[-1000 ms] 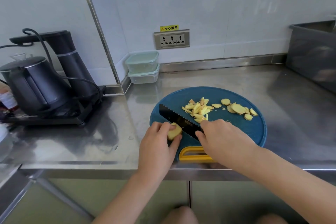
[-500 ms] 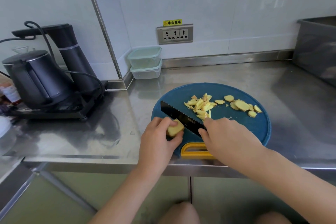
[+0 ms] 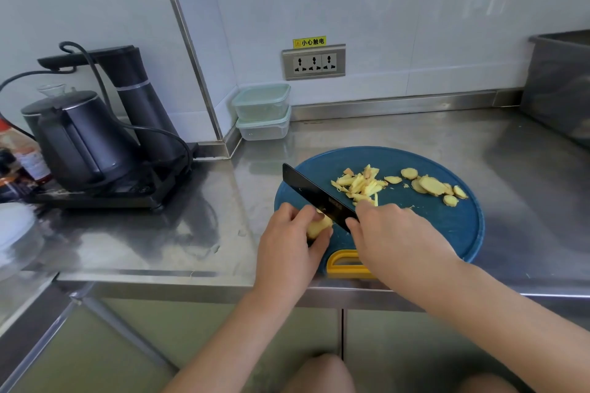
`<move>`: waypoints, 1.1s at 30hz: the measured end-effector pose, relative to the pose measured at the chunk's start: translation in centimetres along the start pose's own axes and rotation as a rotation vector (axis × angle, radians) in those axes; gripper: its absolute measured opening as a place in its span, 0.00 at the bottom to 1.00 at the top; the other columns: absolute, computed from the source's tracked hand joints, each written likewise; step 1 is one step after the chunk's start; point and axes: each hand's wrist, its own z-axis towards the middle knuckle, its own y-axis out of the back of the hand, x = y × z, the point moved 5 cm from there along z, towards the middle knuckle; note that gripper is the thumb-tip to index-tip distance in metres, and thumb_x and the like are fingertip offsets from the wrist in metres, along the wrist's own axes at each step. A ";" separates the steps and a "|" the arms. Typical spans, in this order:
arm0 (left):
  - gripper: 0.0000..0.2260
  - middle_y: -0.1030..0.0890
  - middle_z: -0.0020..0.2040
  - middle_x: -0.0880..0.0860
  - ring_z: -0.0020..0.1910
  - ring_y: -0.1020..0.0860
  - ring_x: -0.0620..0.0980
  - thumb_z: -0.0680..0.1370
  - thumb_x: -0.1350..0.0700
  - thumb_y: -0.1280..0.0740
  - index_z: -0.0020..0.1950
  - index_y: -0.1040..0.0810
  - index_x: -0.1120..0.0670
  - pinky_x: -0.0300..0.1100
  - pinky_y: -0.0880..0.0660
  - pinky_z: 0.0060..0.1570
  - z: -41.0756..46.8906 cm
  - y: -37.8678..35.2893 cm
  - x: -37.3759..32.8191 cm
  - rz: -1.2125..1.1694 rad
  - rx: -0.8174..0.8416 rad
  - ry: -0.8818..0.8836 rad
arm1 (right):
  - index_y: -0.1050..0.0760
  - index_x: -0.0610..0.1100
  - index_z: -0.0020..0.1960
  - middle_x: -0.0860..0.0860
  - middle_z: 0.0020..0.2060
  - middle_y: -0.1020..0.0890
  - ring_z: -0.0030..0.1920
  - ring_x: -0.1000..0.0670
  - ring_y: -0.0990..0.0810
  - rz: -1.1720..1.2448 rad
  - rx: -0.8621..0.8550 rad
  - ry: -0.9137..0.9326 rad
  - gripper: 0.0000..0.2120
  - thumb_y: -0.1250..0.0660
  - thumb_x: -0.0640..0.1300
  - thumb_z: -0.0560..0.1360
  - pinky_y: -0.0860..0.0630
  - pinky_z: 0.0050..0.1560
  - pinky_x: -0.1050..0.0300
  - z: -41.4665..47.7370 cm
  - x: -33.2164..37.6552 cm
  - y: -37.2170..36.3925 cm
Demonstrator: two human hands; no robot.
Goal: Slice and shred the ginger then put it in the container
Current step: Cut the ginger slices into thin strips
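Two hands work the blue board (image 3: 447, 226). Your left hand (image 3: 287, 242) pins the ginger chunk (image 3: 317, 226) in a curled grip near the board's left edge so it can't roll. Your right hand (image 3: 392, 239) grips the knife (image 3: 316, 193), blade against the chunk. Cut shreds (image 3: 360, 183) and slices (image 3: 431, 185) lie clear of the blade; the stacked containers (image 3: 261, 102) wait behind.

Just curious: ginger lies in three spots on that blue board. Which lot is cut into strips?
The middle pile, beside the knife: thin sticks. The ginger at its right is round slices; the left hand grips a whole chunk.
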 end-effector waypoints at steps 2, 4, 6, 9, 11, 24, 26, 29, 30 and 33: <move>0.10 0.31 0.42 0.45 0.38 0.31 0.44 0.74 0.48 0.30 0.51 0.22 0.50 0.27 0.39 0.33 0.0 0.0 0.0 0.007 0.003 -0.004 | 0.33 0.46 0.55 0.53 0.31 0.35 0.37 0.50 0.28 0.014 0.017 -0.012 0.14 0.52 0.52 0.82 0.30 0.35 0.58 0.1 0.0 0.1; 0.09 0.31 0.42 0.45 0.38 0.31 0.44 0.74 0.47 0.30 0.51 0.22 0.50 0.27 0.38 0.33 0.1 -0.1 0.1 0.011 0.004 -0.001 | 0.33 0.46 0.55 0.53 0.32 0.35 0.36 0.50 0.28 0.020 0.029 -0.014 0.14 0.52 0.52 0.82 0.29 0.35 0.57 0.2 0.0 0.1; 0.09 0.31 0.41 0.45 0.38 0.31 0.45 0.73 0.48 0.30 0.50 0.22 0.50 0.28 0.38 0.33 0.1 -0.1 0.1 0.008 0.001 -0.006 | 0.33 0.46 0.55 0.53 0.31 0.35 0.36 0.50 0.28 0.006 0.033 -0.014 0.14 0.53 0.52 0.82 0.30 0.35 0.57 0.1 0.1 0.0; 0.09 0.31 0.41 0.45 0.38 0.31 0.45 0.73 0.49 0.29 0.51 0.22 0.50 0.27 0.39 0.33 0.1 0.0 0.0 0.010 -0.005 -0.018 | 0.33 0.46 0.55 0.53 0.31 0.35 0.36 0.50 0.29 -0.011 0.034 -0.010 0.14 0.53 0.52 0.82 0.31 0.34 0.57 0.1 0.2 0.0; 0.09 0.32 0.41 0.45 0.38 0.31 0.45 0.73 0.49 0.29 0.51 0.21 0.51 0.27 0.40 0.33 0.1 0.0 -0.1 0.009 -0.008 -0.023 | 0.33 0.46 0.55 0.54 0.31 0.35 0.36 0.50 0.28 0.000 0.050 -0.007 0.14 0.53 0.52 0.82 0.30 0.34 0.58 0.2 0.1 0.0; 0.09 0.27 0.39 0.47 0.37 0.28 0.46 0.71 0.52 0.26 0.48 0.21 0.51 0.32 0.33 0.32 0.1 0.1 0.0 -0.008 -0.023 -0.025 | 0.41 0.48 0.48 0.53 0.32 0.32 0.36 0.50 0.26 -0.003 0.102 0.028 0.05 0.49 0.47 0.82 0.29 0.33 0.58 0.8 0.7 -0.9; 0.09 0.26 0.40 0.48 0.37 0.26 0.47 0.70 0.52 0.26 0.47 0.21 0.51 0.35 0.31 0.33 0.1 0.0 0.0 0.002 -0.020 -0.018 | 0.41 0.48 0.48 0.53 0.32 0.33 0.35 0.50 0.27 -0.030 0.107 0.038 0.05 0.47 0.44 0.82 0.33 0.29 0.60 0.9 1.0 -0.9; 0.09 0.27 0.39 0.48 0.37 0.27 0.46 0.70 0.51 0.26 0.46 0.21 0.51 0.34 0.32 0.34 0.2 0.0 0.1 0.003 -0.020 -0.017 | 0.39 0.47 0.50 0.53 0.32 0.32 0.35 0.50 0.27 -0.053 0.134 0.050 0.02 0.46 0.42 0.81 0.32 0.30 0.60 1.3 1.5 -0.9; 0.09 0.27 0.40 0.48 0.38 0.27 0.46 0.70 0.51 0.26 0.46 0.21 0.51 0.34 0.33 0.35 0.2 0.0 0.1 0.002 -0.018 -0.018 | 0.38 0.46 0.52 0.53 0.34 0.31 0.36 0.50 0.26 -0.057 0.147 0.053 0.01 0.46 0.42 0.81 0.30 0.33 0.59 1.4 1.6 -0.8; 0.09 0.27 0.41 0.47 0.39 0.30 0.43 0.71 0.51 0.27 0.47 0.21 0.51 0.29 0.37 0.36 0.3 -0.1 0.2 0.014 -0.015 -0.018 | 0.36 0.46 0.52 0.53 0.34 0.31 0.36 0.50 0.25 -0.048 0.171 0.057 0.01 0.45 0.43 0.81 0.29 0.34 0.59 2.0 1.4 -0.8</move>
